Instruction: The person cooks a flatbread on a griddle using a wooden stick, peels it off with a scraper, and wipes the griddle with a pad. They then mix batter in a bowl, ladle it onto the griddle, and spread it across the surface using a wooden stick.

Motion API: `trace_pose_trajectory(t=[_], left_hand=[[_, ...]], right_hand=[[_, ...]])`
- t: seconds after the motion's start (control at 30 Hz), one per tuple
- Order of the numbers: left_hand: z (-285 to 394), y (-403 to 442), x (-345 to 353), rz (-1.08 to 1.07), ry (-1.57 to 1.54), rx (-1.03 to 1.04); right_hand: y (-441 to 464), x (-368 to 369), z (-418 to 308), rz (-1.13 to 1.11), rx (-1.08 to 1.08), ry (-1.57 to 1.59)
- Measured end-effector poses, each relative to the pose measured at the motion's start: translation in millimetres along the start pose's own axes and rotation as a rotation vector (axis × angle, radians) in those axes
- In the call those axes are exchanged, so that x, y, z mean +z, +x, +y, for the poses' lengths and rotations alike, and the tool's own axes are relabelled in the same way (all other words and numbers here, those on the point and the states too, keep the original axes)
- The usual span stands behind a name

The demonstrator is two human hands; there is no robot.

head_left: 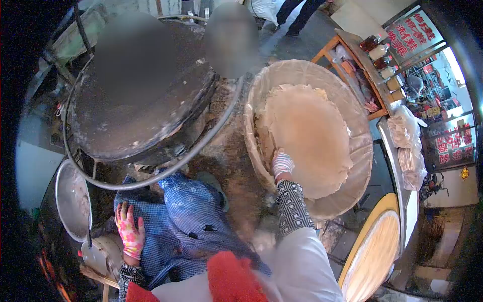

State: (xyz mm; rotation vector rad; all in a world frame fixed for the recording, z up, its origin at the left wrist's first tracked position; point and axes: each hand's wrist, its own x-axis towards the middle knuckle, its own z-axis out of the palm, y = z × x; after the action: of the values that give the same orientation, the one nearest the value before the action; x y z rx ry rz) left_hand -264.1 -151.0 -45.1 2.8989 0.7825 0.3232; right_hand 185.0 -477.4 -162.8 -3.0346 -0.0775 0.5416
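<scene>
My right hand [283, 163], in a striped glove, is closed around a thin stick-like tool [273, 142] at the left edge of a large round flat sheet [309, 136]. The pale sheet lies in a wide basket [358, 166] lined with translucent cloth or plastic. My left hand [130, 230], in a pink and yellow patterned glove, rests with fingers spread on the blue checked apron [166, 226] over my lap.
A large round griddle [126, 126] with a metal ring [211, 133] stands at the left. Below it is a metal basin [70, 201]. Right are a round wooden board [372, 256], plastic bags [405, 126] and a wooden cabinet [352, 45] with bottles. A person's legs [297, 15] show behind.
</scene>
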Motion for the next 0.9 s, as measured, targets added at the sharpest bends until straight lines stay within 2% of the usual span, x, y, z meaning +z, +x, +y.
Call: trace_pose_trajectory(t=[0.07, 0.1, 0.17, 0.2, 0.23, 0.27, 0.33, 0.37, 0.43, 0.5, 0.63, 0.7, 0.77, 0.8, 0.9], left_hand=[[-2, 1, 5, 0.063, -0.033, 0.057], [1, 2, 1, 0.047, -0.055, 0.014], [10, 5, -8, 0.05, -0.079, -0.032], [13, 7, -14, 0.036, -0.09, -0.044], [15, 8, -19, 0.019, -0.106, -0.059], [12, 6, -18, 0.025, -0.122, -0.069], [10, 4, -18, 0.032, -0.147, -0.088], [10, 4, -19, 0.03, -0.157, -0.095], [14, -4, -24, 0.065, -0.199, -0.117], [16, -10, -22, 0.064, -0.281, -0.105], [27, -55, -28, 0.104, -0.362, -0.1], [28, -75, -26, 0.101, -0.317, -0.101], [20, -89, -32, 0.097, -0.351, -0.136], [17, -95, -28, 0.195, -0.226, -0.136], [10, -93, -27, 0.263, -0.218, -0.259]], right_hand=[[-6, 4, 8, 0.011, -0.161, 0.058], [-13, -2, 0, 0.012, -0.266, 0.089], [-34, -34, -18, -0.072, -0.209, 0.103], [-36, -26, -21, 0.175, -0.324, 0.278], [-33, -28, -20, 0.166, -0.313, 0.297], [-36, -25, -30, 0.425, -0.344, 0.313], [-63, -49, -58, 0.525, -0.397, 0.408], [-80, -61, -78, 0.504, -0.468, 0.405], [-125, -68, -117, 0.29, -0.477, 0.575], [-148, -51, -151, 0.309, -0.78, 0.787], [-194, -19, -192, 0.419, -1.207, 0.614], [-206, -4, -188, 0.171, -1.037, 0.553], [-215, 7, -169, 0.304, -1.129, 0.449], [-216, 14, -154, 0.297, -1.091, 0.445], [-216, 42, -77, 0.217, -0.844, 0.292]])
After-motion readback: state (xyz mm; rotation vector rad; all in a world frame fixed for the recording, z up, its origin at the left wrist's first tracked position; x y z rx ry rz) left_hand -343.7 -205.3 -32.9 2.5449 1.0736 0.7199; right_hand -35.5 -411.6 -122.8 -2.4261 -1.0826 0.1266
